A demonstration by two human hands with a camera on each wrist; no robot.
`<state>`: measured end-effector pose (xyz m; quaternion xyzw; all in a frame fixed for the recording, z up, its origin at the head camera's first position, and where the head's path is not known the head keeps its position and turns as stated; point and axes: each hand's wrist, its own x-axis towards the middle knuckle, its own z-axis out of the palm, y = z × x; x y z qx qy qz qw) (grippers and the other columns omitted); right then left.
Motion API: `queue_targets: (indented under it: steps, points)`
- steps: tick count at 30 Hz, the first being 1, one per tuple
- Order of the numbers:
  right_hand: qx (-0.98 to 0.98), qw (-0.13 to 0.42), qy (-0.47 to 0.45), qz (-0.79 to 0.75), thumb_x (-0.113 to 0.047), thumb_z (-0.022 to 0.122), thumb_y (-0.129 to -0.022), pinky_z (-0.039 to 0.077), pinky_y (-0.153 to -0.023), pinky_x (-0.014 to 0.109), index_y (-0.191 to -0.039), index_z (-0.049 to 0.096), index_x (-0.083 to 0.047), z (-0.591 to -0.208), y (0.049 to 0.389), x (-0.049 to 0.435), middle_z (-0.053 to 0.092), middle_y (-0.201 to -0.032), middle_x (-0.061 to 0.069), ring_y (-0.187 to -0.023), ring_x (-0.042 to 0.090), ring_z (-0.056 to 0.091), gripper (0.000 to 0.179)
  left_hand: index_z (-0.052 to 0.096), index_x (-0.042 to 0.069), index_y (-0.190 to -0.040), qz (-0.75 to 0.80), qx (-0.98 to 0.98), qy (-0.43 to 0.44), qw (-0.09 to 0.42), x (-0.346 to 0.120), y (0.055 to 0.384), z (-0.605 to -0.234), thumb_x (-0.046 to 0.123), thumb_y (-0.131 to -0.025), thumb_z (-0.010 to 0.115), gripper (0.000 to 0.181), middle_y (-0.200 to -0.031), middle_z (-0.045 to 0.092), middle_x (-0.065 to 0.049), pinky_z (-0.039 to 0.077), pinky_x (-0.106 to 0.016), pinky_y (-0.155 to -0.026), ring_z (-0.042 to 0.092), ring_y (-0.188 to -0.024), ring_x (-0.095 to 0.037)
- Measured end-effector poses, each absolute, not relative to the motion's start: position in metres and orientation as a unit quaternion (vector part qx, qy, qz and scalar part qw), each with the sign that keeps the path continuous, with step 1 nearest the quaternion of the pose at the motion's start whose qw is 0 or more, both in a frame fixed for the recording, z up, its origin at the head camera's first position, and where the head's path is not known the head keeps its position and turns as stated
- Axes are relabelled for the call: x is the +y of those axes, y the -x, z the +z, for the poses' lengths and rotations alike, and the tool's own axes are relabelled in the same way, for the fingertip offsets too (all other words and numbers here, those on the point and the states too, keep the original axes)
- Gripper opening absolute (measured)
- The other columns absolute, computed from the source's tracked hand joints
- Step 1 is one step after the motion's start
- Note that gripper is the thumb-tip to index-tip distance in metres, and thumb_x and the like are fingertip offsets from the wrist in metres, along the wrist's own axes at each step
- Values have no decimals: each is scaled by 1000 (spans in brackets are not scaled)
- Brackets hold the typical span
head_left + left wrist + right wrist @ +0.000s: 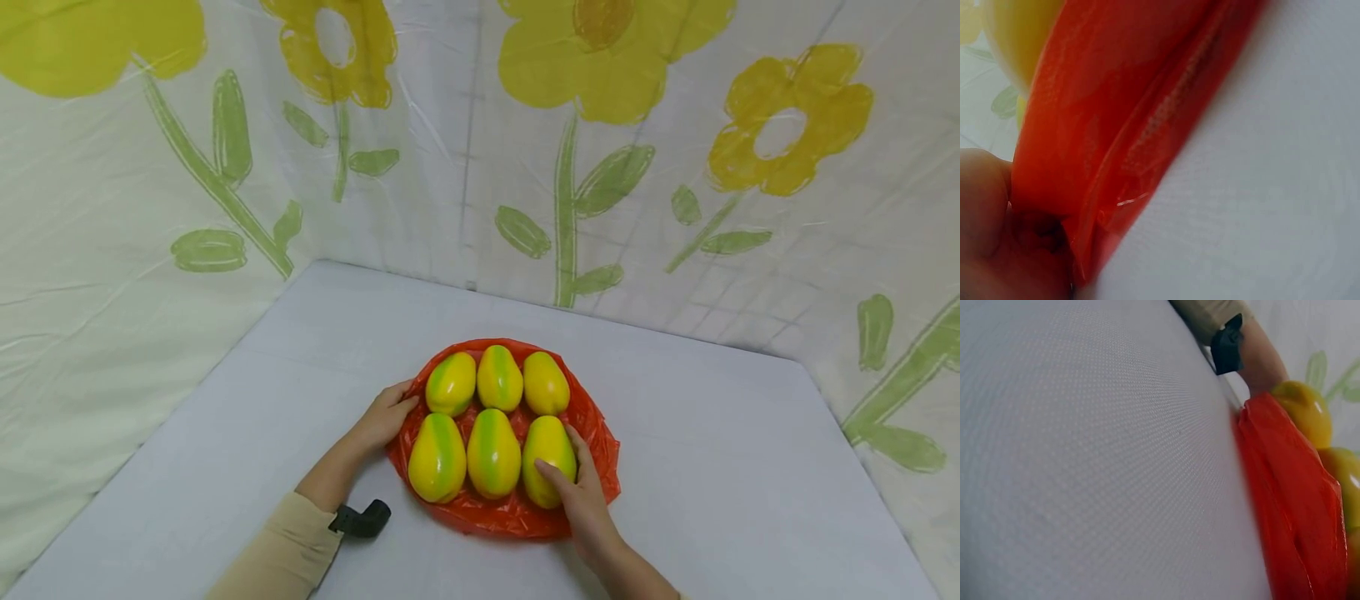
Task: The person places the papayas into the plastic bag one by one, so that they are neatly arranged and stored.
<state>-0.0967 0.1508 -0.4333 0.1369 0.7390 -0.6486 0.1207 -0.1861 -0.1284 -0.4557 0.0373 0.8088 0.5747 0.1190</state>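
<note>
A round tray wrapped in red plastic [517, 521] sits on the table, its loose plastic edge crumpled. Several yellow papayas with green streaks lie on it in two rows, among them a front middle papaya [493, 454]. My left hand [381, 421] grips the tray's left rim; in the left wrist view the thumb [982, 200] lies against the red plastic, and the other fingers are mostly hidden. With my right hand [588, 492] I hold the front right papaya [550, 450], thumb over its top and fingers along its right side. The right wrist view leaves this hand out.
A white-covered table [720, 467] surrounds the tray. Behind it and to the sides hang pale curtains [435, 167] printed with yellow flowers. A black wrist-worn device [363, 519] sits on the left forearm near the sleeve.
</note>
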Motion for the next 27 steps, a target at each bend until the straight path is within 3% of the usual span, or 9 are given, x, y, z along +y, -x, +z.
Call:
queue_targets:
  steps: [10,20,27]
  points:
    - [764,85,-101,-631,-27,66,-84,33,-108,52,-146,20,-23,-426,94,152,22,-150,6,-133,29,24,77,43,0,-136,575,808,-40,122,-129,187,-457,12,-99,35,40,-128,55,-20,55,-34,-85,61,-97,-20]
    - [785,47,-58,-615,-27,67,-84,15,-113,58,-147,17,-15,-415,89,157,17,-154,8,-143,30,11,80,42,0,-136,567,814,-42,121,-130,187,-457,12,-99,36,40,-126,55,-21,56,-34,-83,61,-94,-19]
    - [812,8,-19,-584,-20,66,-85,16,-112,59,-145,19,-13,-407,91,172,20,-153,9,-143,30,14,77,41,1,-137,572,811,-39,120,-131,186,-458,14,-99,36,41,-128,54,-21,56,-33,-81,62,-94,-18]
